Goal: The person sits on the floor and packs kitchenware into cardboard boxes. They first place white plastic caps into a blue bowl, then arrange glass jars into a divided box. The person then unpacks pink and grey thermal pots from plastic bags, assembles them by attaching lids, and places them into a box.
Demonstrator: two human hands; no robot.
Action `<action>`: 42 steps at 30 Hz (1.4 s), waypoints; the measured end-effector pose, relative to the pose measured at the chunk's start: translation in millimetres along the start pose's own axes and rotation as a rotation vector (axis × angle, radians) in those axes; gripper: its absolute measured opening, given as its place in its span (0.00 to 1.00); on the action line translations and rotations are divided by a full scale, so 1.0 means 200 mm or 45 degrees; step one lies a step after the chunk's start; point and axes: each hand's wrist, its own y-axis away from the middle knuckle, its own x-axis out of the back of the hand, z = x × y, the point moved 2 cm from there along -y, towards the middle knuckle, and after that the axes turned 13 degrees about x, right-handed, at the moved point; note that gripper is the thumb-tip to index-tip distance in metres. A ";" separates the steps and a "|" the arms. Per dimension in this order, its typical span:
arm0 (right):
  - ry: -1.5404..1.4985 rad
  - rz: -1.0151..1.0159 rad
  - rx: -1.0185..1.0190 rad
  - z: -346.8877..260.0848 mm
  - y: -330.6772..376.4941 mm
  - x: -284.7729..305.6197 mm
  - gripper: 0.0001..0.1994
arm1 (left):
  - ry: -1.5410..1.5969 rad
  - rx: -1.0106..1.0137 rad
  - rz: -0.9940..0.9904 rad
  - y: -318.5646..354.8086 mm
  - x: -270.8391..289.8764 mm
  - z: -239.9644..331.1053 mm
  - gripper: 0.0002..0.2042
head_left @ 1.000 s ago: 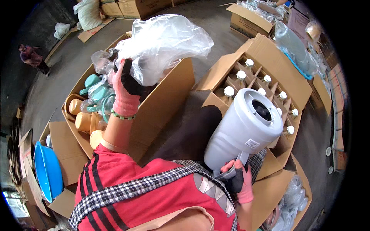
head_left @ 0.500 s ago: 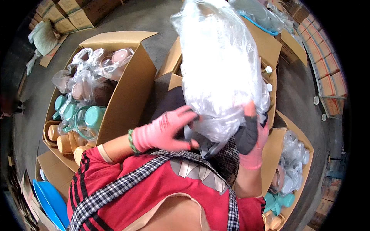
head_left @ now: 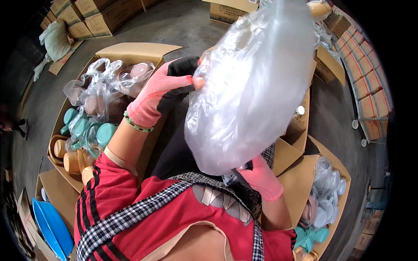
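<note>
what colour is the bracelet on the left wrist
Green beads, on the left wrist just below the pink-and-black glove; clearest in the head view.

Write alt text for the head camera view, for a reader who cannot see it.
A person in pink gloves holds a large clear plastic bag, the left hand gripping its upper side and the right hand under its bottom. To the left, an open cardboard box holds bagged teal and tan cups.

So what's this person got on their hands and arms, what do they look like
Both hands wear pink knit gloves with dark grey or black patches, seen clearly over the fingers of the left hand; the right hand shows mostly pink. A green beaded bracelet circles the left wrist. The forearms are bare below short red sleeves with black stripes, and a checked strap crosses the shirt.
</note>
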 end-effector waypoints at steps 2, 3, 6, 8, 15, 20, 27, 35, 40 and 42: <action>-0.304 0.040 0.047 -0.01 -0.03 -0.01 0.22 | 0.063 -0.115 0.120 0.01 0.03 -0.01 0.14; -0.453 0.064 0.068 -0.02 -0.04 -0.01 0.23 | 0.161 -0.196 0.196 0.02 0.07 -0.01 0.12; -0.403 0.429 0.127 -0.03 -0.02 0.05 0.22 | 0.159 -0.646 0.643 0.13 0.11 0.04 0.10; -0.571 0.699 0.317 -0.01 -0.01 0.13 0.20 | 0.178 -0.854 0.802 0.17 0.13 0.06 0.12; -0.845 0.306 0.647 -0.23 -0.18 0.21 0.30 | -1.329 -1.439 0.589 0.37 -0.09 0.02 0.07; -1.021 0.067 0.067 -0.24 -0.38 0.02 0.20 | -1.194 -1.822 -0.331 0.43 -0.31 -0.23 0.06; -0.340 0.666 0.195 -0.19 -0.38 0.06 0.12 | -0.876 -0.553 -0.103 0.41 -0.20 -0.24 0.18; -0.142 0.428 0.533 -0.21 -0.26 -0.05 0.15 | -0.798 -0.301 0.541 0.12 0.03 -0.17 0.35; -0.155 -0.912 0.458 -0.43 -0.25 0.00 0.12 | -0.405 0.167 0.493 -0.08 0.06 0.02 0.13; 0.066 -0.807 0.577 -0.46 -0.25 0.04 0.13 | -0.271 0.157 0.322 -0.15 0.03 0.04 0.17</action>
